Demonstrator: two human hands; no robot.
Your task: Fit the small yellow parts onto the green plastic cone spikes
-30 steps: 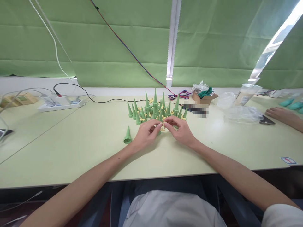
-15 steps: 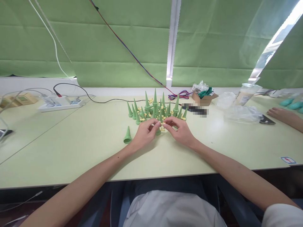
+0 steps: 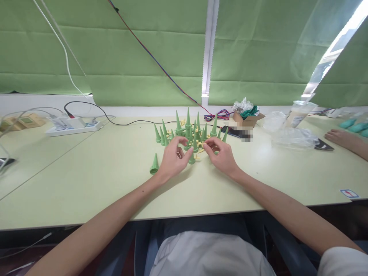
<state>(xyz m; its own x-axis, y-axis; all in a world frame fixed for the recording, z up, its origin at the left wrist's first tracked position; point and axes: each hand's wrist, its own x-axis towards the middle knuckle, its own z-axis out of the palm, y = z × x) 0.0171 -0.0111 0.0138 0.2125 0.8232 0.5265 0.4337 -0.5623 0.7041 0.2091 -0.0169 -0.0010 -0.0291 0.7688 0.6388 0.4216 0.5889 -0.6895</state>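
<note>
Two hands work at the near edge of a cluster of green cones [image 3: 188,130] that stand upright on the desk [image 3: 86,180], tips pointing up. We see the left hand [image 3: 171,159] with its thumb and fingers curled around one small green cone [image 3: 191,158], which stands just in front of the cluster, its long axis about vertical. The right hand [image 3: 222,156] is close on the other side, fingertips pressed together in a pinch; it seems to hold a small yellow piece [image 3: 200,150], but this is too small for us to tell surely. More yellow pieces lie between the cones. The held cone lies between both hands, a little nearer to the left one. One single cone [image 3: 154,165] stands apart, just beside the left wrist. Far to the right, another person's hand [image 3: 340,138] rests on the desk near clear plastic bags [image 3: 293,138]. A power strip [image 3: 73,125] lies well apart at the back left.
</note>
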